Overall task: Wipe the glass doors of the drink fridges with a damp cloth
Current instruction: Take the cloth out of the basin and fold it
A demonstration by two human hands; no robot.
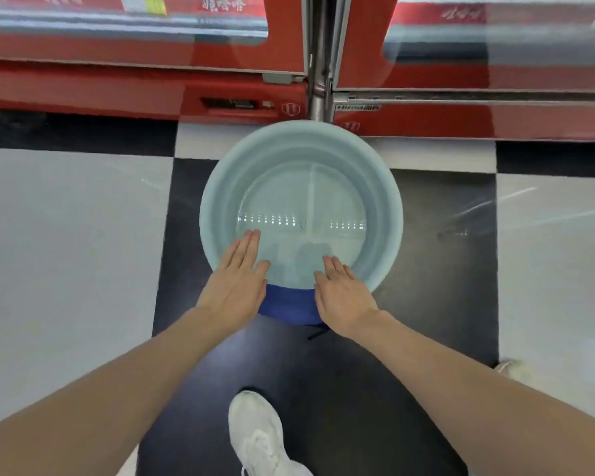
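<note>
A round pale-blue basin (pixel 301 204) stands on the black-and-white checkered floor (pixel 66 235), just in front of the gap between 2 red drink fridges (pixel 248 63). It holds clear water that mirrors rows of ceiling lights. A blue cloth (pixel 289 305) hangs over the basin's near rim, between the hands; its long axis runs left to right along the rim, and its loose end drops toward the person. The left hand (pixel 236 280) lies flat, fingers straight and together, pointing up and slightly right over the rim toward the water. The right hand (pixel 344 293) lies flat too, fingers pointing up and slightly left. Neither grip holds anything: both are spread flat, each edge touching or just beside the cloth. The glass doors (pixel 495 39) show only their lower edges at the top of the view. A white shoe (pixel 258 438) stands on a black tile below.
</note>
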